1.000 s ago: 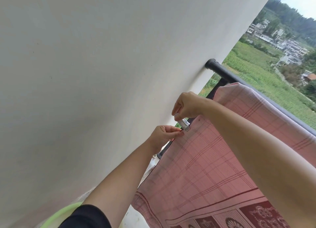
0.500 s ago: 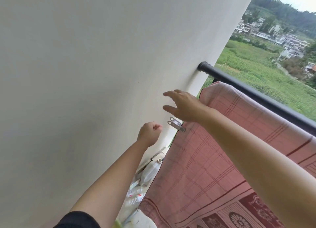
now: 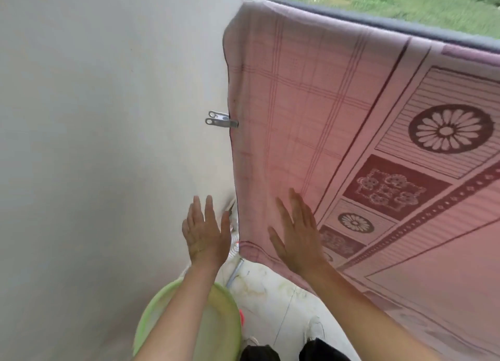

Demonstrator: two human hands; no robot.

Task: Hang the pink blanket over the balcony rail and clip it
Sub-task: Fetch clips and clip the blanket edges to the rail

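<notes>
Left hand (image 3: 205, 233): fingers straight and spread, holding nothing, just left of the pink blanket's (image 3: 338, 117) left edge, in front of the wall (image 3: 94, 117). Right hand (image 3: 295, 233): also flat, fingers apart, over the blanket's lower left corner; can't tell if it touches the cloth. Blanket hangs draped over the rail (image 3: 378, 22), above and right of both my hands. Metal clip (image 3: 220, 120) sits clamped on the blanket's left edge, about halfway up, well above my left hand. Green basin (image 3: 224, 320) is on the floor (image 3: 270, 293) under my left forearm.
</notes>
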